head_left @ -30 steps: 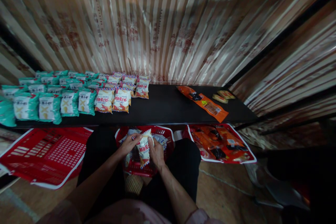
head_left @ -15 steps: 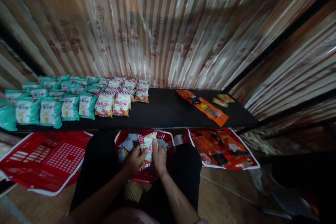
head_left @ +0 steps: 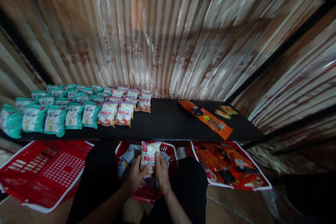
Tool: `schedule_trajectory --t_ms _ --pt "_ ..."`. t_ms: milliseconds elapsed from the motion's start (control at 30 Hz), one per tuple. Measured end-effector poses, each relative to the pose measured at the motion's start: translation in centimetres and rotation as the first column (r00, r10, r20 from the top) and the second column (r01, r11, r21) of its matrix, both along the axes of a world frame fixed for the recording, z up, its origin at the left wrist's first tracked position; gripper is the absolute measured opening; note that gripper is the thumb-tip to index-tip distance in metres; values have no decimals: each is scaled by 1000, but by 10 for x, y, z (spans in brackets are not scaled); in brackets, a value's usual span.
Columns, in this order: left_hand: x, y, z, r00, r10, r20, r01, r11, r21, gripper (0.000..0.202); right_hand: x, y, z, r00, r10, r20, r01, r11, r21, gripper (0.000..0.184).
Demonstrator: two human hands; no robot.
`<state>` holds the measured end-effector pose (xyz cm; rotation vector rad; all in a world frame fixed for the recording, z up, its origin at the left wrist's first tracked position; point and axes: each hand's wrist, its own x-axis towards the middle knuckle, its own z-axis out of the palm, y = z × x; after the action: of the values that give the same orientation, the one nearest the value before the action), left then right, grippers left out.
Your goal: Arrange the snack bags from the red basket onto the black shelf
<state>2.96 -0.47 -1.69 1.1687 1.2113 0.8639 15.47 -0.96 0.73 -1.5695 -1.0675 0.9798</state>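
Note:
Both hands hold one snack packet (head_left: 149, 153), white and orange with red lettering, upright above a red basket (head_left: 169, 148) between my knees. My left hand (head_left: 136, 175) grips its lower left side and my right hand (head_left: 160, 171) grips its lower right side. More packets lie in that basket beneath it. On the black shelf (head_left: 168, 122) in front, matching orange-and-white packets (head_left: 115, 112) stand in rows beside rows of green packets (head_left: 49, 115).
A red basket (head_left: 36, 175) sits on the floor at the left. A third red basket (head_left: 259, 185) at the right holds orange packets. A long orange packet (head_left: 210, 120) and small yellow packets (head_left: 225, 111) lie on the shelf's right part. A striped curtain hangs behind.
My hands turned the packet upright and lifted it slightly toward the shelf. The camera tilted upward, so everything sits lower in view.

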Motion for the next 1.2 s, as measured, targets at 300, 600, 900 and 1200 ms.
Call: schedule_trajectory --t_ms 300,600,900,1200 --pt "-16 20 30 996 -55 -66 62 992 107 48 1 -2 21 991 113 -78 -109 992 58 44" --pt "-21 47 53 983 -152 -105 173 957 234 53 9 13 32 979 159 -126 -155 987 38 45" --pt "-5 93 77 963 -36 -266 136 919 370 49 16 58 60 993 99 -64 -96 994 60 52" --pt "12 149 82 935 -2 -354 166 886 433 48 28 112 65 995 104 4 -103 988 114 49"
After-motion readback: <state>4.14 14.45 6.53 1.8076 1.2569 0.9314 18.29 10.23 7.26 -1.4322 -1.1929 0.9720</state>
